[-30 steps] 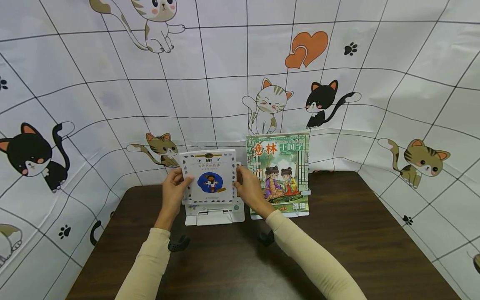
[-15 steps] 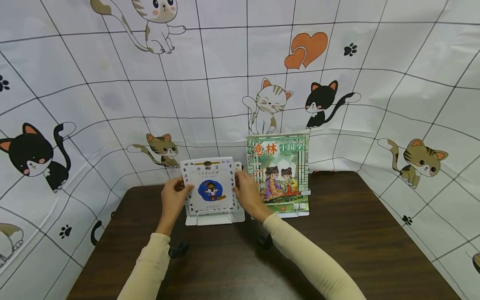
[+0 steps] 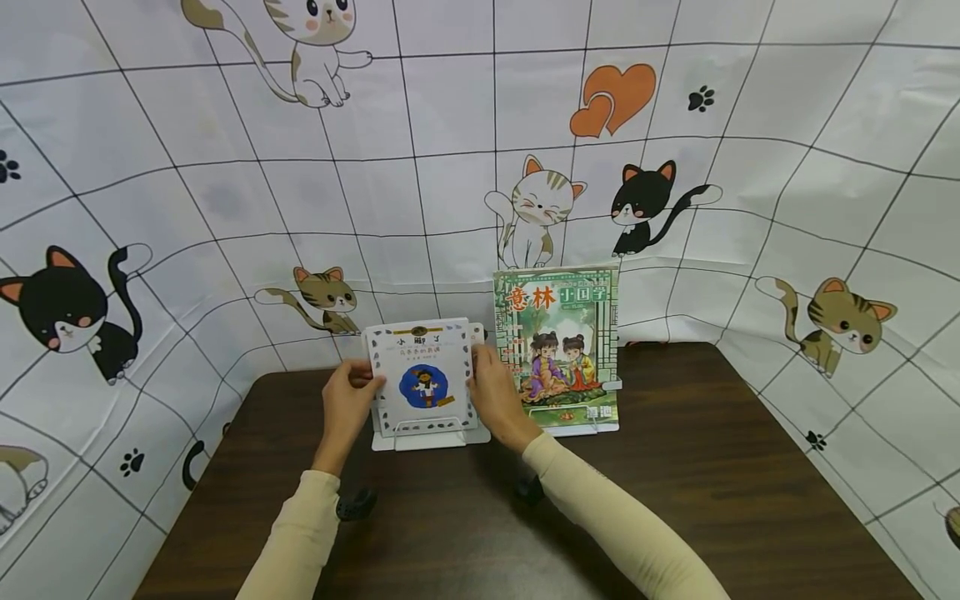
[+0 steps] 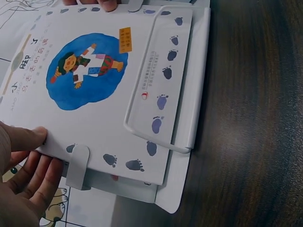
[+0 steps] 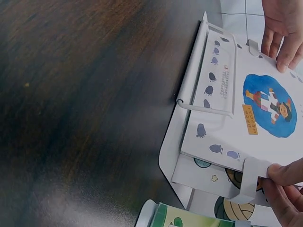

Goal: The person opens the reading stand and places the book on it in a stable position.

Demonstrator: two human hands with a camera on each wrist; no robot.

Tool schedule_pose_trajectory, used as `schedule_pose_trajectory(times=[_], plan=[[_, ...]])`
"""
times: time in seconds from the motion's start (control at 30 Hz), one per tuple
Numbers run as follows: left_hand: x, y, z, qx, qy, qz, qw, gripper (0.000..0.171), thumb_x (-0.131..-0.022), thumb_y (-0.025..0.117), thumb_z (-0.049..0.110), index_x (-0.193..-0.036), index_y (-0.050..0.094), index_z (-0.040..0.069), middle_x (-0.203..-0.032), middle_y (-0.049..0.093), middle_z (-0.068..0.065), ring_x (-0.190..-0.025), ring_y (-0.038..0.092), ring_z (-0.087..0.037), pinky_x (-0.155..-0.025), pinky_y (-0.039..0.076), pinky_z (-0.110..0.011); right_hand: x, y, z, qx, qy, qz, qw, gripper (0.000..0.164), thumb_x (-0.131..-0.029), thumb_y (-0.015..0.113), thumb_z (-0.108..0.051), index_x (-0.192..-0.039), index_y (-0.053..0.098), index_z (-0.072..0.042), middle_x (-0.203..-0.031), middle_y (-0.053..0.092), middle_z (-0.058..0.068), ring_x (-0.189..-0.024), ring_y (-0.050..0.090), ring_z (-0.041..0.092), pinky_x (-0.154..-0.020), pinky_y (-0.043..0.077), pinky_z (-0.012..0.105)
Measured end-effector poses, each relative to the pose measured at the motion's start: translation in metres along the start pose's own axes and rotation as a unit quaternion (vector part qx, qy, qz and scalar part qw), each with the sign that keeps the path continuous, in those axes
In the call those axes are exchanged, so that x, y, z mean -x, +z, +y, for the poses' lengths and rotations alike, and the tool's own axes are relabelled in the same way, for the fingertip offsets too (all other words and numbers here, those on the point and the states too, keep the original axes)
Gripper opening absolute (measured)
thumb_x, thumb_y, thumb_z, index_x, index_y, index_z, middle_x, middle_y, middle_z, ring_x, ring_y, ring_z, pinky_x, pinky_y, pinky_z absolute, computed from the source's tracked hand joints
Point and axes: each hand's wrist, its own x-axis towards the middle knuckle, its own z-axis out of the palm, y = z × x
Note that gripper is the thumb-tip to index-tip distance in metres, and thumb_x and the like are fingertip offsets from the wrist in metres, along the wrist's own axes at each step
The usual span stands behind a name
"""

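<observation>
A white picture book with a blue oval picture and a footprint border leans on a white book stand. Its lower edge sits behind the stand's wire bracket. My left hand pinches the book's left edge, thumb on the cover and fingers behind. At the right edge my right hand pinches the book; in the right wrist view its thumb lies beside a white side clip. A second clip shows near my left fingers. The book's back is hidden.
A green magazine stands on another stand close to the right. Behind the dark wooden table hangs a white grid sheet with cartoon cats.
Both hands have lowered the picture book onto the stand. Its lower edge has come down behind the wire bracket, and its tilt has straightened slightly. The green magazine has not moved.
</observation>
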Motion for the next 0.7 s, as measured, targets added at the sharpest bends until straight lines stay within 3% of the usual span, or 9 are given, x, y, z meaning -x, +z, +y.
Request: schedule_pose_trajectory(times=[0.23, 0.4, 0.53, 0.7], plan=[[0.003, -0.004, -0.001, -0.001, 0.002, 0.004, 1.0, 0.024, -0.095, 0.078, 0.004, -0.115, 0.07, -0.005, -0.11, 0.073, -0.025, -0.098, 0.071, -0.034, -0.071, 0.044, -0.005, 0.0, 0.001, -0.002, 0.006, -0.004, 0.008, 1.0, 0.052, -0.091, 0.079, 0.005, -0.137, 0.055, 0.004, -0.121, 0.067, 0.022, -0.1, 0.074, 0.038, -0.082, 0.064, 0.045], [0.005, -0.005, 0.0, -0.008, 0.003, 0.004, 1.0, 0.022, -0.095, 0.076, 0.003, -0.115, 0.072, -0.005, -0.108, 0.073, -0.024, -0.097, 0.071, -0.034, -0.071, 0.043, -0.006, -0.001, -0.006, -0.005, 0.005, 0.012, -0.016, 1.0, 0.048, -0.095, 0.076, 0.001, -0.138, 0.055, 0.003, -0.122, 0.066, 0.021, -0.098, 0.073, 0.035, -0.081, 0.063, 0.044], [0.011, -0.005, 0.003, -0.013, 0.016, 0.004, 0.9998, 0.019, -0.095, 0.074, 0.0, -0.113, 0.072, -0.005, -0.106, 0.074, -0.023, -0.095, 0.071, -0.034, -0.073, 0.043, -0.006, -0.002, -0.025, -0.006, -0.012, 0.01, -0.021, 1.0, 0.042, -0.1, 0.07, 0.0, -0.139, 0.056, 0.005, -0.114, 0.067, 0.018, -0.091, 0.07, 0.03, -0.074, 0.06, 0.042], [0.022, -0.008, 0.016, -0.031, 0.05, -0.011, 0.9982, 0.014, -0.098, 0.071, 0.001, -0.111, 0.072, -0.003, -0.101, 0.073, -0.019, -0.091, 0.071, -0.03, -0.075, 0.048, -0.012, 0.001, -0.062, 0.001, -0.044, 0.001, -0.001, 0.999, 0.035, -0.102, 0.066, 0.0, -0.136, 0.06, 0.005, -0.107, 0.068, 0.016, -0.088, 0.071, 0.026, -0.071, 0.061, 0.037]])
